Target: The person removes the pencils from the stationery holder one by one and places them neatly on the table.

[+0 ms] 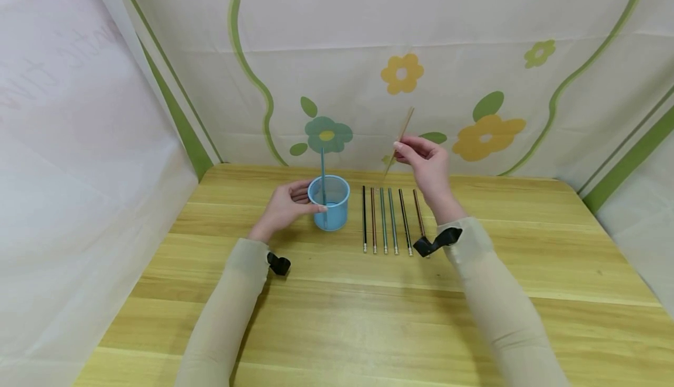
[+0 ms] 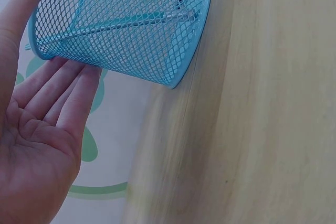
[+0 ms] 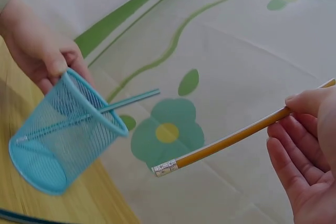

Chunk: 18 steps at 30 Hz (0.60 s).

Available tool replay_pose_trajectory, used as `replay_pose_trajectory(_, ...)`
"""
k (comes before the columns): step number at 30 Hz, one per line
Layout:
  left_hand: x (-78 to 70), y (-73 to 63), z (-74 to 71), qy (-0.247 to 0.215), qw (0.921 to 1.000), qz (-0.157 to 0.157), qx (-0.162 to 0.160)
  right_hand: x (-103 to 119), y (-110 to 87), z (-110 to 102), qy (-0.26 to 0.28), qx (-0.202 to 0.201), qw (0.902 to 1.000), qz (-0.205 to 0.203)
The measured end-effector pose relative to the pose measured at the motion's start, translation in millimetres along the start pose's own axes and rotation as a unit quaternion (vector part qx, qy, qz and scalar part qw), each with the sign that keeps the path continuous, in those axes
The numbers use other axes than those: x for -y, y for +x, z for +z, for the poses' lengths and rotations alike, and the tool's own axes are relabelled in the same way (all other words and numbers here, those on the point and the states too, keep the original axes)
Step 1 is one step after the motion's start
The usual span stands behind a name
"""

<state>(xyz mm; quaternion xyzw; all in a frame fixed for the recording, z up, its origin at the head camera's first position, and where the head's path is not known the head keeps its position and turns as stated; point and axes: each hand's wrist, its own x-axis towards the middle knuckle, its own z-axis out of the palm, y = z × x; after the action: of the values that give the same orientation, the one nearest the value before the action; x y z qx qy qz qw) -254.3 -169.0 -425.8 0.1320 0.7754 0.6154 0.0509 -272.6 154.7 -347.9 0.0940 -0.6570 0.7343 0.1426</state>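
Observation:
A light-blue mesh pencil cup point(image 1: 338, 216) stands upright on the table, with one teal pencil point(image 1: 323, 167) leaning inside it. My left hand point(image 1: 283, 206) holds the cup at its rim, thumb on the near side and fingers round the far side. To the right, my right hand point(image 1: 430, 167) pinches a yellow pencil point(image 3: 226, 143) between thumb and fingers, raised above the table. That pencil is tilted, its eraser end pointing down toward the cup, apart from it. Below the right hand lies a row of several pencils, among them a black pencil point(image 1: 364, 217) and a teal pencil point(image 1: 384, 217).
The wooden table point(image 1: 337, 317) reaches back to a white cloth backdrop point(image 1: 337, 18) with printed flowers and green lines. Black straps point(image 1: 439, 240) with small devices sit on both wrists. The row's rightmost pencil point(image 1: 418, 211) is partly hidden by the right wrist's device.

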Motion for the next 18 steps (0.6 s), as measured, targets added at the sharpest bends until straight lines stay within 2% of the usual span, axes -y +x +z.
replay_pose_trajectory(8,1.4,1.2,0.1,0.001,1.0000,0.002,0.000,-10,-5.7,-33,0.008,-0.014,0.9999,0.003)
replay_pose_trajectory(18,3.6,2.5,-0.6,0.004,1.0000,0.004,-0.001,-25,-20.3,-72,-0.037,-0.038,0.9976,0.045)
